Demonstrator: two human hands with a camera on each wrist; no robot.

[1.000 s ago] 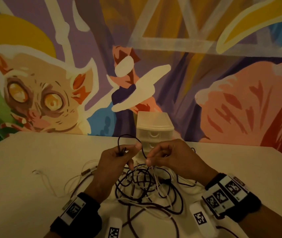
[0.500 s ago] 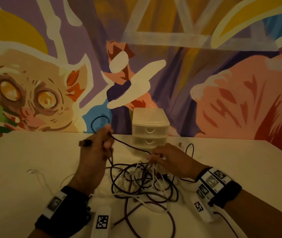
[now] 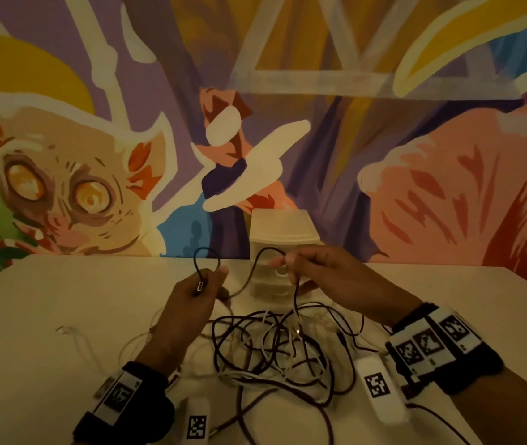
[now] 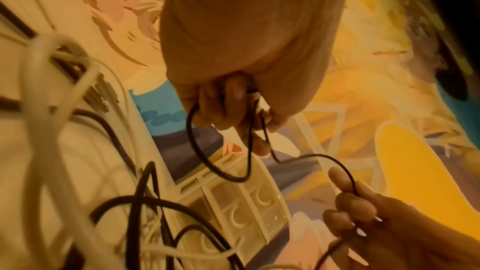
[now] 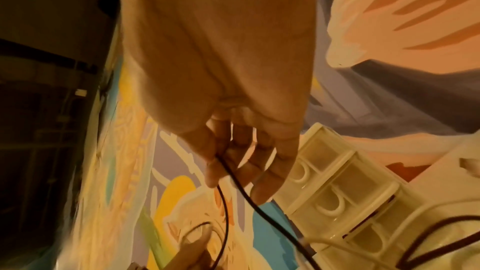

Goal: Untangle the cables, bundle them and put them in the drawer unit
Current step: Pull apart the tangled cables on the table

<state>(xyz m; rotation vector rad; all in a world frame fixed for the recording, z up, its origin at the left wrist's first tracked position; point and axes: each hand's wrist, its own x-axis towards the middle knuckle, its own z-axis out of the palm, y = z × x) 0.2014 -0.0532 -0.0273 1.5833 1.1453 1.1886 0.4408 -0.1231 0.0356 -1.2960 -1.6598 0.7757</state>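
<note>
A tangle of black and white cables (image 3: 272, 345) lies on the white table (image 3: 63, 300) in front of me. My left hand (image 3: 210, 281) grips the end of a black cable (image 3: 206, 252), its small loop standing above my fingers and the plug (image 3: 199, 286) showing at my thumb. A short slack stretch runs across to my right hand (image 3: 288, 261), which pinches the same cable before it drops into the tangle. The left wrist view has my left hand (image 4: 233, 106) curled round the black cable (image 4: 197, 151). In the right wrist view, my right hand (image 5: 228, 163) pinches the black cable (image 5: 233, 174).
The small cream drawer unit (image 3: 283, 232) stands at the table's back edge against the painted wall, just behind my right hand, drawers closed (image 5: 337, 192). A thin white cable (image 3: 69, 330) trails off to the left of the tangle.
My right hand has lifted off the tangle and now pinches the black cable in front of the drawer unit. My left hand has come down and toward the middle with the cable end.
</note>
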